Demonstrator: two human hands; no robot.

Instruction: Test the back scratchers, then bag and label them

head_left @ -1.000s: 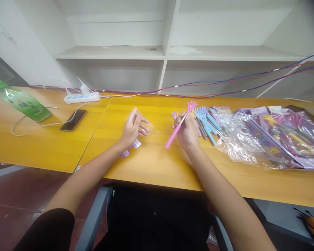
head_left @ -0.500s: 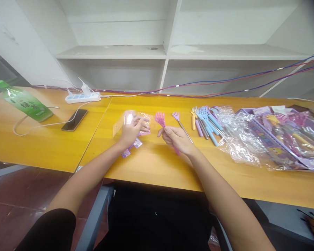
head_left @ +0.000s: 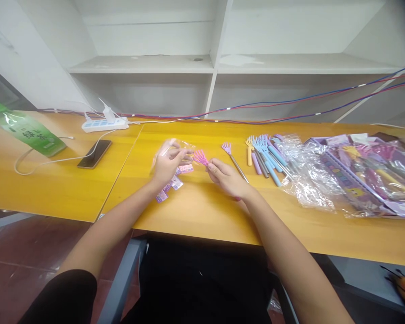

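My right hand [head_left: 225, 178] is closed around a pink back scratcher [head_left: 200, 157], its clawed head pointing left towards my other hand. My left hand [head_left: 168, 166] pinches a clear plastic bag [head_left: 159, 151], partly hidden behind the fingers. Under that hand lie several small printed cards [head_left: 176, 182] in purple and pink. A purple-headed back scratcher [head_left: 235, 159] with a metal rod lies just beyond my right hand. Further right is a pile of back scratchers [head_left: 268, 157] in blue, purple and yellow.
Crumpled clear wrappers [head_left: 310, 171] lie beside a purple display box [head_left: 354, 182] of wrapped scratchers. At the left are a green bottle [head_left: 33, 132], a phone [head_left: 94, 154] and a white power strip [head_left: 104, 125] with a cable. White shelves [head_left: 148, 65] stand behind the desk.
The pink back scratcher has tipped left and come closer to the bag. My left hand has shifted slightly, still with the bag.
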